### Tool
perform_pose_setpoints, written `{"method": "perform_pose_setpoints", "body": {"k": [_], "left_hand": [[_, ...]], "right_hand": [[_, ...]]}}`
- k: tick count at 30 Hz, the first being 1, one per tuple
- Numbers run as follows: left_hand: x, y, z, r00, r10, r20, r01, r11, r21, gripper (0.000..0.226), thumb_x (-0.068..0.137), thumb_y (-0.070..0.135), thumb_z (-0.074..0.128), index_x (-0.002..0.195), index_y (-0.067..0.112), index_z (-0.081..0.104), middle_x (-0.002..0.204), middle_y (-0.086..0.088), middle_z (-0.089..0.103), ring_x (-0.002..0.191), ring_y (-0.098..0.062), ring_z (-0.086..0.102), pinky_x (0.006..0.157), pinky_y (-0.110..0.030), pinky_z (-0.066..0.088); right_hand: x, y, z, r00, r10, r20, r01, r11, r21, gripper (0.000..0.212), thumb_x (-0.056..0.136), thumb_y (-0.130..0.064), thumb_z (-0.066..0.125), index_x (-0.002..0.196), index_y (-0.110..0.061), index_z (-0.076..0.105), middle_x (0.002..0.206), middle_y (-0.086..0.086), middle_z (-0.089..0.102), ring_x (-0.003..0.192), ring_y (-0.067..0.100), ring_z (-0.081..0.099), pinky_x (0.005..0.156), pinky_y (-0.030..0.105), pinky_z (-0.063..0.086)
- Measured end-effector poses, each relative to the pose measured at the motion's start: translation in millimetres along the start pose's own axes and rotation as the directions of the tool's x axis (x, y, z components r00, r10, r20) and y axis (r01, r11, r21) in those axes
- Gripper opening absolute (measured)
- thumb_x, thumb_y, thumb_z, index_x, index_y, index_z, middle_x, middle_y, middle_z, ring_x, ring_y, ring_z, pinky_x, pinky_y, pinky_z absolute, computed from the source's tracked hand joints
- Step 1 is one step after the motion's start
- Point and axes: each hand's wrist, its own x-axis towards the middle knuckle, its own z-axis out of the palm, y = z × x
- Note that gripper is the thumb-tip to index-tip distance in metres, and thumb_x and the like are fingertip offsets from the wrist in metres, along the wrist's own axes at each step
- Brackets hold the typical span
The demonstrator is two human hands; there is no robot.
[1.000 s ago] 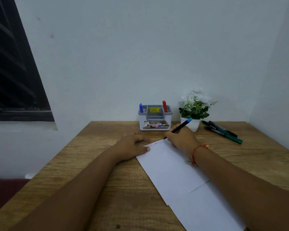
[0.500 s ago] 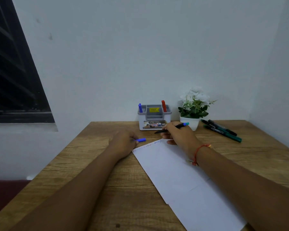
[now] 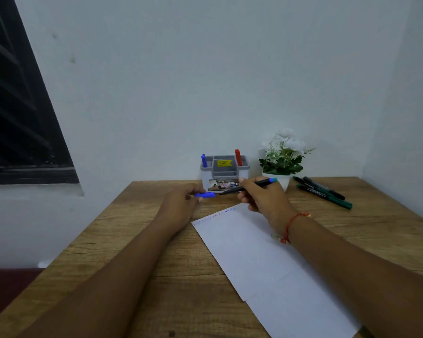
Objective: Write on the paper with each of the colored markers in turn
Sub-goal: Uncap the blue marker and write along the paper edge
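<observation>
A white paper (image 3: 261, 259) lies slanted on the wooden table (image 3: 122, 240), with small red and blue writing along its far edge. My right hand (image 3: 266, 198) grips a black marker with a blue end (image 3: 261, 184), held level above the paper's far corner, tip pointing left. My left hand (image 3: 181, 203) pinches the blue cap (image 3: 205, 195) just left of that tip; a small gap separates cap and tip. A grey-and-white holder (image 3: 224, 172) behind the hands has a blue marker (image 3: 204, 161) and a red marker (image 3: 238, 157) standing in it.
A white pot of white flowers (image 3: 282, 157) stands right of the holder. Several dark and green markers (image 3: 325, 191) lie on the table at the far right. Walls close the table at the back and right; a dark window is at left.
My right hand lifted the marker off the paper and turned it level, tip to the left. My left hand left the paper's edge and now holds the blue cap near the tip.
</observation>
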Motion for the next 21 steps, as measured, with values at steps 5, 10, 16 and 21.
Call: {"method": "perform_pose_setpoints", "body": {"k": [5, 10, 16, 21], "left_hand": [[-3, 4, 0, 0.999, 0.023, 0.026, -0.023, 0.999, -0.023, 0.023, 0.092, 0.018, 0.066, 0.111, 0.031, 0.069, 0.11, 0.007, 0.065, 0.095, -0.011, 0.059, 0.064, -0.012, 0.039], [-6, 7, -1, 0.994, 0.098, 0.045, -0.095, 0.993, -0.066, 0.022, 0.089, 0.015, 0.068, 0.106, 0.029, 0.07, 0.105, 0.009, 0.068, 0.094, -0.007, 0.06, 0.075, -0.013, 0.042], [-11, 14, 0, 0.983, 0.177, 0.05, -0.171, 0.978, -0.119, 0.021, 0.087, 0.015, 0.071, 0.105, 0.025, 0.072, 0.09, 0.016, 0.065, 0.083, 0.0, 0.058, 0.068, -0.002, 0.041], [-13, 17, 1, 0.985, 0.158, 0.069, -0.142, 0.969, -0.203, 0.023, 0.082, 0.013, 0.076, 0.1, 0.026, 0.072, 0.086, 0.01, 0.066, 0.077, -0.004, 0.057, 0.067, -0.008, 0.043]], "right_hand": [[-1, 0, 1, 1.0, 0.009, 0.013, -0.009, 1.0, 0.005, 0.02, 0.096, -0.031, 0.069, 0.083, -0.017, 0.071, 0.066, 0.001, 0.073, 0.056, 0.006, 0.063, 0.05, 0.021, 0.05], [-3, 0, 2, 0.999, 0.025, 0.022, -0.026, 0.999, 0.025, 0.019, 0.095, -0.03, 0.071, 0.083, -0.016, 0.072, 0.065, 0.0, 0.073, 0.055, 0.005, 0.063, 0.049, 0.019, 0.051], [-7, -1, 3, 0.995, 0.044, 0.092, -0.05, 0.997, 0.065, 0.018, 0.094, -0.031, 0.072, 0.088, -0.014, 0.076, 0.071, 0.003, 0.075, 0.06, 0.007, 0.065, 0.051, 0.019, 0.051], [-6, -2, 2, 0.985, 0.112, 0.134, -0.128, 0.985, 0.119, 0.021, 0.093, -0.032, 0.073, 0.087, -0.011, 0.075, 0.07, 0.005, 0.073, 0.057, 0.007, 0.062, 0.048, 0.018, 0.05]]}}
